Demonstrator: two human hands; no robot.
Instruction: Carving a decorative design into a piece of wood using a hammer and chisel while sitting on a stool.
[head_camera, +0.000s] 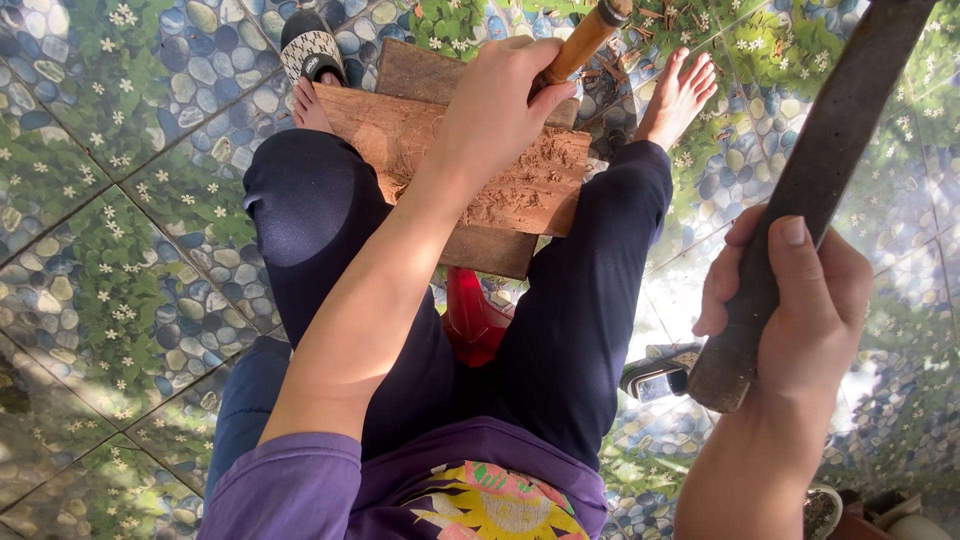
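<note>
Both hands grip tools: left hand (495, 105) wraps a wooden-handled chisel (585, 40) on the carved board (480, 165); right hand (800, 300) clasps a raised mallet (820, 170). Carving underway, I judge; striking needs aim.

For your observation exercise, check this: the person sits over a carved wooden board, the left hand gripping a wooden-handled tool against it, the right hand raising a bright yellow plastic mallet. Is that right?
Not quite. The head view shows the right hand raising a dark, worn bar-like striker, not a yellow plastic mallet. The rest holds: the left hand grips a wooden-handled tool against the carved wooden board.
</note>
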